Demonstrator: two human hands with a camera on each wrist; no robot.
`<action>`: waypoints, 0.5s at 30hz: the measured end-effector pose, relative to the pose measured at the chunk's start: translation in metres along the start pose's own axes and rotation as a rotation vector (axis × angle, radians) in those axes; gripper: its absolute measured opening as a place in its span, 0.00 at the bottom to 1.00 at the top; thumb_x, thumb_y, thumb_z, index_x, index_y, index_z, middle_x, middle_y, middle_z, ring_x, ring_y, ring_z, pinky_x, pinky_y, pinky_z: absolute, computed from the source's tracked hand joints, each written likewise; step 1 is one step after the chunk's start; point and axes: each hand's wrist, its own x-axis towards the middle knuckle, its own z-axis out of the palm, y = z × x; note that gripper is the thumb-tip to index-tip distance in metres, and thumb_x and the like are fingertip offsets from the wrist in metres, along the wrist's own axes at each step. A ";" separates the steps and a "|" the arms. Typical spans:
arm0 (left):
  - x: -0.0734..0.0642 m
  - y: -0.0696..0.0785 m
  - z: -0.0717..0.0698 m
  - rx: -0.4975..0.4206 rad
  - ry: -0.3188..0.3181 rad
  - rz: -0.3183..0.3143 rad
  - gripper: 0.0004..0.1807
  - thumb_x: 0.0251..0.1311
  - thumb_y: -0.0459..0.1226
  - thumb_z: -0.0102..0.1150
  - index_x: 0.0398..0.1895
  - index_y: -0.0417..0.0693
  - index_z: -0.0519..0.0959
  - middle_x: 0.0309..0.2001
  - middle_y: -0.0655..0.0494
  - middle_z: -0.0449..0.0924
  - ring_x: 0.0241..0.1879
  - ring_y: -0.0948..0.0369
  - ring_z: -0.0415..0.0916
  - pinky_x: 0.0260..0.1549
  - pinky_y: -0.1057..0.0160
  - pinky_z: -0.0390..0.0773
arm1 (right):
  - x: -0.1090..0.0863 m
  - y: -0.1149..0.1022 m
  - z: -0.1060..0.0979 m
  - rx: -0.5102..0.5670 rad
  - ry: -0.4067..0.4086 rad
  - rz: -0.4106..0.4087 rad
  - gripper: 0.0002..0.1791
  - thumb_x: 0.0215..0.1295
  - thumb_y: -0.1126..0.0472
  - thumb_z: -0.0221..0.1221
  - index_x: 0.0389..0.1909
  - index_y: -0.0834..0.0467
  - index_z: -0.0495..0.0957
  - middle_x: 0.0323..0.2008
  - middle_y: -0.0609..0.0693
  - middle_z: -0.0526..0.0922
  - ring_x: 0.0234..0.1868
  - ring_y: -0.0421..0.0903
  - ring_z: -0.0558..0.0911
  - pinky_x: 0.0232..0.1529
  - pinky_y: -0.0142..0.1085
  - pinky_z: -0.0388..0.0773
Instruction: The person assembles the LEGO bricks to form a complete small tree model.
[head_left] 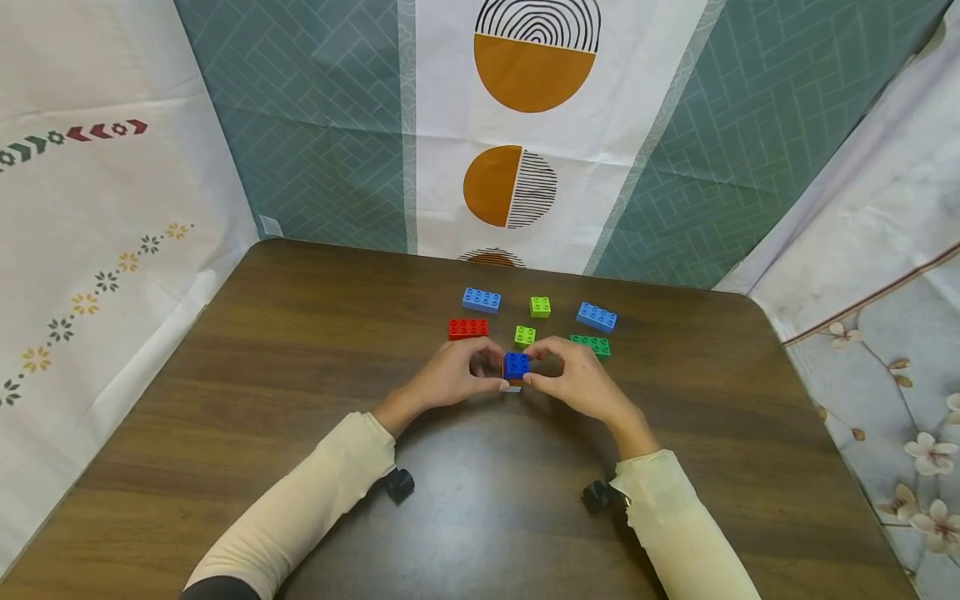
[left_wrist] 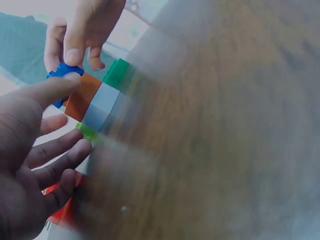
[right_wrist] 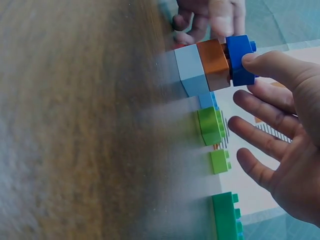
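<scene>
A small stack stands upright on the table: a pale grey-blue brick (right_wrist: 191,70) at the bottom, an orange-brown brick (right_wrist: 215,65) above it, and a dark blue brick (head_left: 516,365) on top. The blue brick sits slightly askew, and a narrow gap shows along one side beneath it. My right hand (head_left: 581,383) pinches the blue brick from the right between thumb and index finger, other fingers spread. From the left, my left hand (head_left: 456,375) has its thumb and index finger at the same brick; its index fingertip is hidden in the left wrist view.
Just beyond the stack lie a red brick (head_left: 468,328), two lime bricks, the nearer one (head_left: 524,336) right behind the stack, and a green brick (head_left: 592,347). Farther back are two lighter blue bricks, left (head_left: 481,300) and right (head_left: 597,317). Patterned cloths hang around the table (head_left: 300,333).
</scene>
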 end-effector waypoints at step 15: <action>-0.001 0.009 0.000 -0.109 0.051 0.047 0.19 0.62 0.41 0.73 0.54 0.49 0.82 0.48 0.52 0.87 0.44 0.58 0.87 0.48 0.58 0.87 | 0.000 -0.002 -0.003 -0.031 -0.009 -0.014 0.20 0.64 0.54 0.71 0.56 0.52 0.82 0.53 0.54 0.86 0.57 0.56 0.80 0.57 0.55 0.77</action>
